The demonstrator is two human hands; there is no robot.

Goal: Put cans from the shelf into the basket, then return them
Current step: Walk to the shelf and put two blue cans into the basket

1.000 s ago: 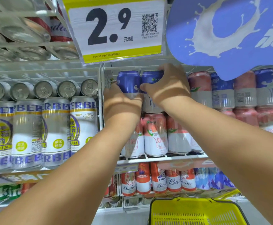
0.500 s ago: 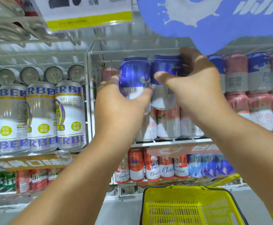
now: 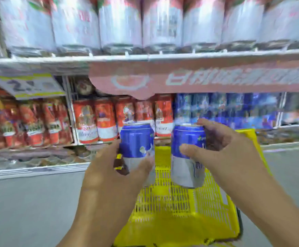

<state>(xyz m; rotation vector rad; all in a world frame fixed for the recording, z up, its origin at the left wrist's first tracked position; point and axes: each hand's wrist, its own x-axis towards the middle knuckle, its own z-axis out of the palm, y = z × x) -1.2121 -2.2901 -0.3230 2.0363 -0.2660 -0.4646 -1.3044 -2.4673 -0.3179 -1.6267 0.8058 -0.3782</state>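
Left hand point(image 3: 109, 177) and right hand point(image 3: 223, 157) are each gripping an upright blue can, left can point(image 3: 136, 141) and right can point(image 3: 187, 139), with the yellow basket point(image 3: 180, 220) lying below both grips

Motion blur leaves little to read. The yellow-edged price tag point(image 3: 27, 86) at the left of the frame shows a large "2" and a point; the digits after it are smeared. White characters on the pink shelf banner point(image 3: 198, 78) across the middle cannot be read.

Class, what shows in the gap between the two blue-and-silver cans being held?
Head view: only the yellow plastic basket's mesh, below and behind the left can and right can.
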